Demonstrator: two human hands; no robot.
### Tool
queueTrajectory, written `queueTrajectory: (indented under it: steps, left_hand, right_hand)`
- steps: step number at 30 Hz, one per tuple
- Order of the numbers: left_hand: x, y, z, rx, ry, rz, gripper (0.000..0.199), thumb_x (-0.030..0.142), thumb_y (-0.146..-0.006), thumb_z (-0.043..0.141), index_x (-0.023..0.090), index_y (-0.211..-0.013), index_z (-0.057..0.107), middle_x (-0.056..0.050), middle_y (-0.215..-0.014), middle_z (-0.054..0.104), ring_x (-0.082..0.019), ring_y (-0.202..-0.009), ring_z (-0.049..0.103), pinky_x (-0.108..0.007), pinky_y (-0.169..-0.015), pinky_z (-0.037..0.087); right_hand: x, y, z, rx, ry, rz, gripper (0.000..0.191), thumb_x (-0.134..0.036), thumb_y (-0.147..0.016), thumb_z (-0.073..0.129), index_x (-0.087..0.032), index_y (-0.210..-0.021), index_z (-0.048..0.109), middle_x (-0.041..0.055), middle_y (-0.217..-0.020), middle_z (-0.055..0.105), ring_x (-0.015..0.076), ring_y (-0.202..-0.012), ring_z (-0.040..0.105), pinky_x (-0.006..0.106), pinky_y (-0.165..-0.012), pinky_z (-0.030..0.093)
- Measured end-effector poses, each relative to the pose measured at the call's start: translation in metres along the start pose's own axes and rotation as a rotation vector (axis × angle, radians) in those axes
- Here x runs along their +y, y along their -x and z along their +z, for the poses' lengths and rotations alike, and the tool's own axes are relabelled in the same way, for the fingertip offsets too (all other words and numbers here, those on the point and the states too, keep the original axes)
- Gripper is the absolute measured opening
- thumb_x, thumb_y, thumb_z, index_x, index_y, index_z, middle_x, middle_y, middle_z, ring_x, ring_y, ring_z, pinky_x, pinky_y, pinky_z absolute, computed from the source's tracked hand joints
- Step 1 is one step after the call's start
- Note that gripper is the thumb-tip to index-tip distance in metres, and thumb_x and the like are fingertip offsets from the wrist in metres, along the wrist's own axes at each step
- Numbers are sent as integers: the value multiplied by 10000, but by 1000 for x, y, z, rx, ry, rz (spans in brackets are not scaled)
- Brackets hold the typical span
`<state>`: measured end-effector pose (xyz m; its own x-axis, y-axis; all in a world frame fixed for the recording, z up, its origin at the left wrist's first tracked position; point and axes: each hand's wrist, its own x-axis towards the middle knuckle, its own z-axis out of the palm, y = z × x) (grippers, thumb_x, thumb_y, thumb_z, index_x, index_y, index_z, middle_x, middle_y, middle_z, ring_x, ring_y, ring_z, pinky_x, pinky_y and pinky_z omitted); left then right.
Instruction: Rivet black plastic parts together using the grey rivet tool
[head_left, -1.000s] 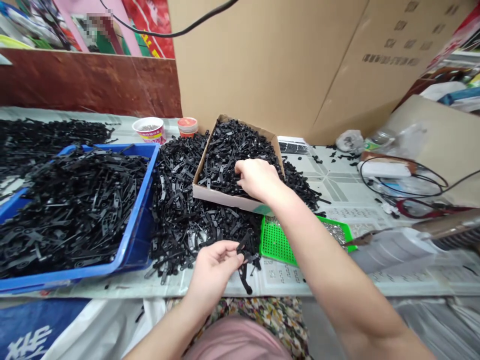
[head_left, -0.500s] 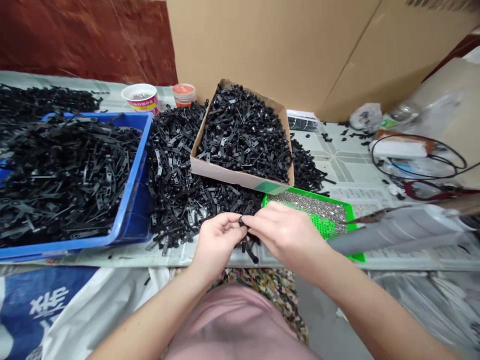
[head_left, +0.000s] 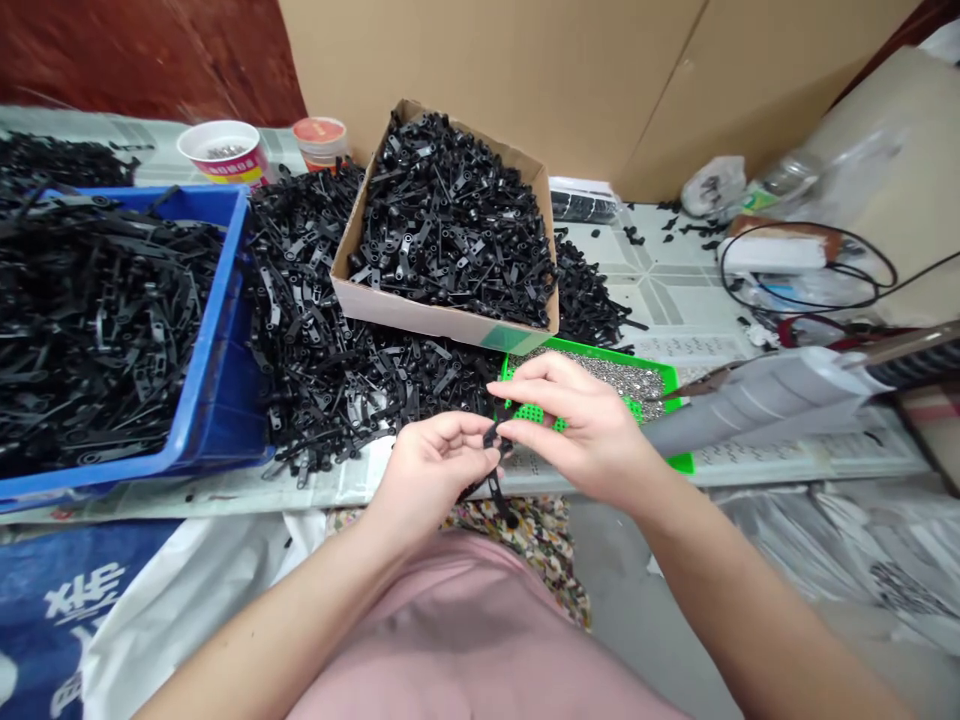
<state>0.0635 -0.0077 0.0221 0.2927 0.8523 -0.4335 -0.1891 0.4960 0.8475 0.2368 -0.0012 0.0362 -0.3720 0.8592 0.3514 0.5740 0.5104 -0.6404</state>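
Observation:
My left hand (head_left: 442,462) pinches a small black part (head_left: 491,436) between thumb and fingertips, in front of the black pile. Close on its right, my right hand (head_left: 574,410) has its thumb by that part and its forefinger raised apart from the thumb, with a dark piece between them that is too small to make out. Under and behind my right hand lies a green tray (head_left: 684,462) of small metal pieces (head_left: 626,378). A cardboard box (head_left: 442,322) full of black parts stands behind both hands, on the loose pile (head_left: 360,345).
A blue bin (head_left: 238,300) heaped with black parts stands at the left. Behind are a white-and-pink cup (head_left: 259,165) and an orange-lidded tub (head_left: 321,145). A grey tube-like object (head_left: 750,405) reaches in from the right, below a black cable (head_left: 892,265) and plastic bags.
The view has shifted, so the table things appear higher and further left. My right hand's fingers have spread from their close pinch, and its forefinger has lifted. My left hand still pinches the part.

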Motion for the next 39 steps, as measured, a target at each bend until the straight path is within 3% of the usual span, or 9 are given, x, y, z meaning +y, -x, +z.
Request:
queueTrajectory:
  steps: [4, 9, 21, 23, 25, 28, 31, 33, 39]
  left_hand:
    - [-2, 1, -1, -84, -2, -33, 177, 139, -604, 742, 138, -773, 691, 10, -629, 653, -82, -575, 560, -198, -579, 439]
    - [-16, -2, -4, -132, 79, -113, 217, 138, -607, 763, 155, -810, 689, 6, -684, 687, -82, -603, 596, -196, -612, 457]
    - [-18, -4, 10, -234, -73, -147, 100, 212, -701, 701, 138, -766, 687, -23, -658, 680, -117, -613, 598, -234, -625, 452]
    - [-21, -8, 15, -182, -128, -160, 109, 233, -714, 681, 126, -694, 685, -33, -625, 676, -112, -590, 575, -224, -601, 430]
    - [-27, -13, 20, -103, -179, -172, 133, 238, -706, 676, 125, -635, 674, -32, -592, 666, -102, -555, 541, -215, -564, 399]
    - [-39, -21, 30, -50, -217, -188, 160, 252, -699, 665, 127, -600, 666, -33, -568, 655, -98, -525, 504, -212, -512, 346]
    - [-54, -30, 45, -68, -219, -177, 174, 256, -706, 646, 123, -597, 670, -42, -576, 658, -96, -515, 482, -214, -496, 317]
    - [-64, -35, 55, -69, -220, -175, 178, 264, -710, 641, 124, -605, 675, -44, -577, 660, -97, -514, 476, -217, -497, 315]
    - [-82, -43, 78, -37, -205, -205, 193, 269, -708, 640, 130, -577, 666, -38, -561, 653, -92, -506, 464, -212, -493, 313]
  right_hand:
    - [3, 6, -3, -14, -46, 112, 253, -192, -795, 651, -215, -1047, 639, 53, -1014, 556, 183, -960, 542, 313, -800, 476]
    - [5, 20, 2, -63, -194, 271, 249, -200, -804, 641, -203, -1051, 609, 30, -974, 590, 109, -750, 580, 216, -625, 516]
    - [1, 44, -3, -17, -119, 203, 294, -212, -809, 637, -188, -1102, 614, 48, -983, 648, 151, -768, 655, 279, -694, 571]
    - [-7, 63, -11, 170, 34, 205, 321, -215, -780, 664, -256, -1097, 632, 27, -994, 665, 212, -843, 654, 362, -765, 566]
    - [-8, 82, -24, 688, 203, 290, 320, -225, -728, 710, -349, -1019, 665, -23, -902, 682, 245, -804, 652, 415, -777, 555]
    - [11, 96, -44, 1145, 163, 245, 425, -295, -730, 701, -350, -1138, 596, 2, -1071, 629, 281, -1001, 594, 431, -800, 544]
    - [39, 94, -53, 398, -412, 355, 357, -295, -704, 730, -258, -1047, 637, 70, -1118, 630, 250, -971, 627, 383, -758, 571]
    - [48, 89, -55, 244, -470, 432, 280, -220, -693, 740, -228, -957, 645, 50, -957, 678, 206, -832, 658, 372, -767, 564]
    - [62, 81, -55, 911, -504, 308, 291, -242, -712, 674, -198, -991, 604, -12, -649, 637, 169, -527, 610, 336, -549, 536]
